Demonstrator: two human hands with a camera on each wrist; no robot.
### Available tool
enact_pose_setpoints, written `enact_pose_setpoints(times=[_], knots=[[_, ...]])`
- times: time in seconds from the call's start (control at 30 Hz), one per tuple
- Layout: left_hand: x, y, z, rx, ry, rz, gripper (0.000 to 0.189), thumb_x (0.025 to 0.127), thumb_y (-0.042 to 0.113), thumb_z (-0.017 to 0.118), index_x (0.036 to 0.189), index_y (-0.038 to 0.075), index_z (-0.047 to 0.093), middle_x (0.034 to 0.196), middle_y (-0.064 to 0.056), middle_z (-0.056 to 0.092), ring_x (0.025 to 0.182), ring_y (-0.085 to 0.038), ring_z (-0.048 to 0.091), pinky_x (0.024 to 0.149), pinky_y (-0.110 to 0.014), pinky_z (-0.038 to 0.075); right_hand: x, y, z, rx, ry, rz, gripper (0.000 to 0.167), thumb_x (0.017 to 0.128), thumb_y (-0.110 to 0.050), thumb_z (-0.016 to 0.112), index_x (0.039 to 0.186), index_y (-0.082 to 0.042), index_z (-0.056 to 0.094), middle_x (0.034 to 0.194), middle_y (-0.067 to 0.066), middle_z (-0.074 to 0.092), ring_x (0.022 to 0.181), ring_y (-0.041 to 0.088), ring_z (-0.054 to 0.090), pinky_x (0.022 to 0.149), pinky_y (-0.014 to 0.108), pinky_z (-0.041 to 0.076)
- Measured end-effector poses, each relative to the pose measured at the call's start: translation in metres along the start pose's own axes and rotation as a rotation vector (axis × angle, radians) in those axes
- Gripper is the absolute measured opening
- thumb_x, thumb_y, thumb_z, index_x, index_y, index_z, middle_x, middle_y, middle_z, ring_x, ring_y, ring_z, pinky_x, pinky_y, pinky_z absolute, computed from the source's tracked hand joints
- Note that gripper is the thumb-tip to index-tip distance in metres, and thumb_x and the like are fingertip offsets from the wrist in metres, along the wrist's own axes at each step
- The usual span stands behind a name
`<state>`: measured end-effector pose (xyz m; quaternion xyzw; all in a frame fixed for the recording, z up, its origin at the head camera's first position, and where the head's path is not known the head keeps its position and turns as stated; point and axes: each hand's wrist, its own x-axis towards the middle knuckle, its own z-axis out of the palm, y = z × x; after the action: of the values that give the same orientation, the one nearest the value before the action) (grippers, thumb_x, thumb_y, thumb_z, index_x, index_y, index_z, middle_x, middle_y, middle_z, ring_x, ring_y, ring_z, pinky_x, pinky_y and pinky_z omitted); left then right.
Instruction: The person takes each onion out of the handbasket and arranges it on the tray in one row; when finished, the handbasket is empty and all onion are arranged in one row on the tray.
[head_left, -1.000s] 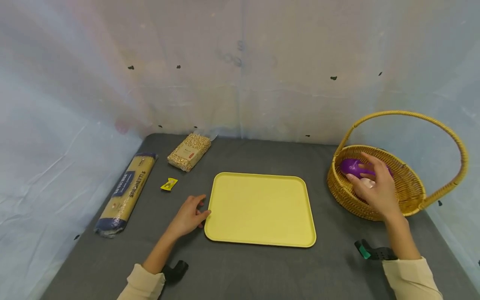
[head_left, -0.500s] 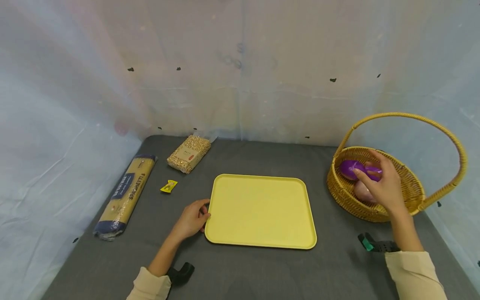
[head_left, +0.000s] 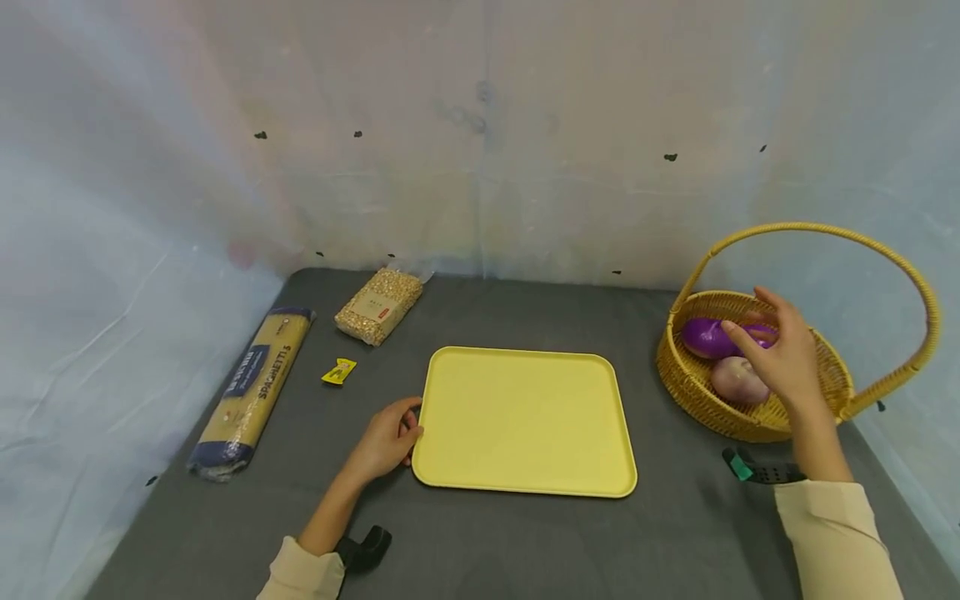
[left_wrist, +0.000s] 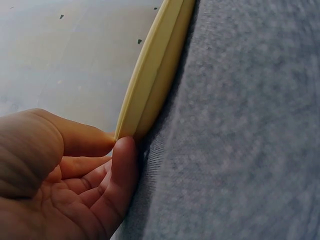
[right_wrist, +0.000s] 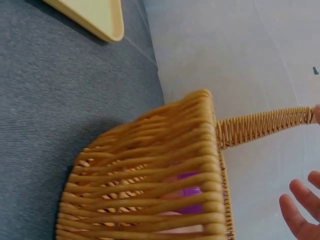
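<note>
My left hand (head_left: 386, 440) is at the left edge of a yellow rectangular tray (head_left: 525, 421). In the left wrist view, its thumb and a finger pinch the tray's rim (left_wrist: 150, 75), the other fingers curled beneath. My right hand (head_left: 786, 354) hovers over a wicker basket (head_left: 684, 385) with a tall arched handle, fingers spread and holding nothing. Inside the basket lie a shiny purple thing with a rounded end (head_left: 705, 337), partly hidden by the hand, and a pale pinkish bulb (head_left: 738, 382). The right wrist view shows the basket's woven side (right_wrist: 145, 185) and a few fingertips.
A long pack of spaghetti (head_left: 255, 387) lies along the table's left side. Near it are a small yellow wrapped packet (head_left: 339, 372) and a clear bag of pale grains (head_left: 379, 306). Pale sheeting (head_left: 480, 167) hangs behind the grey table (head_left: 480, 542).
My right hand has shifted right and back over the basket, uncovering the pinkish bulb. My left hand has come onto the tray's edge and stayed there; the tray has hardly moved.
</note>
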<state>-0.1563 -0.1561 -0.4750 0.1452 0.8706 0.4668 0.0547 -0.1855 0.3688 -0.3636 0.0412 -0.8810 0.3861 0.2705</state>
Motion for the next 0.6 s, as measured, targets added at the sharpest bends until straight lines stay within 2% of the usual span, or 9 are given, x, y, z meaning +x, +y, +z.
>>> enact_pose_setpoints(times=[0.07, 0.13, 0.23, 0.4, 0.6], knots=[[0.001, 0.001, 0.000, -0.004, -0.003, -0.002, 0.045, 0.086, -0.004, 0.059, 0.129, -0.009, 0.046, 0.079, -0.007, 0.052, 0.044, -0.013, 0.049, 0.039, -0.026, 0.046, 0.002, -0.007, -0.002, 0.027, -0.003, 0.008, 0.063, 0.082, -0.005, 0.068, 0.138, -0.003, 0.041, 0.121, 0.003, 0.048, 0.092, -0.012, 0.048, 0.071, 0.000, 0.042], [0.001, 0.001, 0.000, -0.007, -0.006, -0.008, 0.045, 0.086, -0.004, 0.060, 0.129, -0.009, 0.046, 0.079, -0.007, 0.052, 0.044, -0.013, 0.049, 0.039, -0.026, 0.046, 0.004, -0.013, -0.004, 0.047, -0.011, 0.022, 0.062, 0.083, -0.006, 0.066, 0.138, 0.000, 0.040, 0.126, 0.012, 0.045, 0.094, -0.011, 0.047, 0.072, -0.001, 0.041], [0.001, 0.001, 0.000, -0.010, -0.009, -0.011, 0.045, 0.086, -0.004, 0.060, 0.128, -0.009, 0.047, 0.079, -0.007, 0.052, 0.044, -0.014, 0.049, 0.039, -0.026, 0.046, 0.007, -0.011, -0.006, 0.037, -0.017, 0.043, 0.061, 0.085, -0.008, 0.064, 0.140, -0.001, 0.037, 0.132, 0.023, 0.039, 0.096, -0.011, 0.045, 0.072, -0.002, 0.039], [0.000, 0.002, 0.000, -0.022, -0.005, -0.024, 0.044, 0.086, -0.004, 0.060, 0.128, -0.008, 0.047, 0.079, -0.007, 0.053, 0.045, -0.015, 0.050, 0.039, -0.026, 0.046, 0.015, 0.009, -0.009, -0.014, -0.003, 0.064, 0.062, 0.086, -0.014, 0.065, 0.141, -0.006, 0.038, 0.135, 0.022, 0.038, 0.097, -0.009, 0.045, 0.071, -0.003, 0.038], [0.000, 0.003, 0.001, -0.039, -0.001, -0.049, 0.045, 0.087, -0.003, 0.059, 0.129, -0.007, 0.046, 0.080, -0.007, 0.052, 0.046, -0.014, 0.049, 0.039, -0.026, 0.047, 0.019, 0.015, -0.013, -0.028, 0.010, 0.066, 0.062, 0.085, -0.017, 0.066, 0.140, -0.007, 0.039, 0.136, 0.021, 0.040, 0.097, -0.005, 0.047, 0.070, -0.003, 0.038]])
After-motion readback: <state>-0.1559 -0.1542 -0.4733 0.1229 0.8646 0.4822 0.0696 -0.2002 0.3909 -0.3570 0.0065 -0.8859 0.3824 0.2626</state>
